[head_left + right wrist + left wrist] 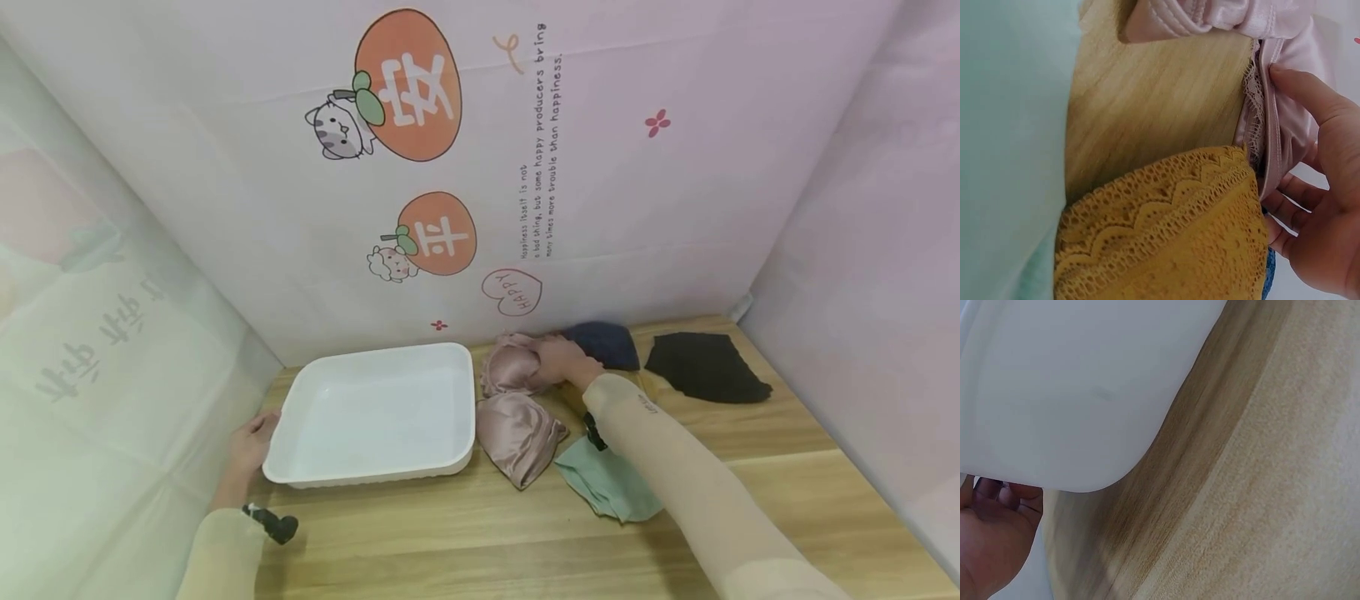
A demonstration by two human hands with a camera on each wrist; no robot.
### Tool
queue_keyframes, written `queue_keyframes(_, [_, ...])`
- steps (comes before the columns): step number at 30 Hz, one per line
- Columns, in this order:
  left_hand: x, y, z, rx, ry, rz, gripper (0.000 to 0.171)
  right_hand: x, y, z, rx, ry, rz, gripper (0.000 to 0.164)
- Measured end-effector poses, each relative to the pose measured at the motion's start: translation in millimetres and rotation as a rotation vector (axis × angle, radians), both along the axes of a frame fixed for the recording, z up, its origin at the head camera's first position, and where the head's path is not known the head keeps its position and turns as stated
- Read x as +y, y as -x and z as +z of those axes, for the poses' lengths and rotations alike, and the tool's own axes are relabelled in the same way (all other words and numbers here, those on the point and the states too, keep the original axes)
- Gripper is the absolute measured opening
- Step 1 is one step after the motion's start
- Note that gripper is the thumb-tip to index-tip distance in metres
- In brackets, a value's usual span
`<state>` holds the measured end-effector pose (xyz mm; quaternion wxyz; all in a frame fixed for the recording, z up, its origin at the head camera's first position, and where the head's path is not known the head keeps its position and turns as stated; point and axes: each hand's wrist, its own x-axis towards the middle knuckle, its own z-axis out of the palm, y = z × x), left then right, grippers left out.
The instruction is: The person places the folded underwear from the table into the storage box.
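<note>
A pink satin bra (517, 433) lies with its two cups beside the tray's right side. At its far cup my right hand (558, 360) pinches the satin edge; the right wrist view shows the thumb (1300, 87) on the cup's edge and the other fingers beneath it. On the left, my left hand (251, 442) grips the side of a white plastic tray (465, 433), its fingers curled at the rim in the left wrist view. A mustard lace garment (1179, 231) lies close to the right hand, mostly hidden by the forearm in the head view.
Mint green fabric (607, 483) lies under the right forearm. Dark blue fabric (603, 343) is beyond the right hand, and a black garment (705, 367) lies farther right. A printed cloth wall (615, 192) rises behind the wooden table (420, 542), with cloth on both sides.
</note>
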<state>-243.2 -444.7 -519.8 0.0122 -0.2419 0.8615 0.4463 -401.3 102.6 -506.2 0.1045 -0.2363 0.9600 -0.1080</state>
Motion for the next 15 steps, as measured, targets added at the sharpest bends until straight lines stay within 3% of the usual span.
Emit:
queue_keyframes(8, [-3.9,1.7,-2.2,0.02,-0.021,-0.003,0.071,-3.4,3.7,-3.3,-0.035,-0.006,-0.012,0.084])
queue_keyframes(15, [-6.3,4.1,-5.2,0.011,-0.029,-0.02,0.071,-3.6,7.7,-8.7,-0.024,-0.011,0.01,0.056])
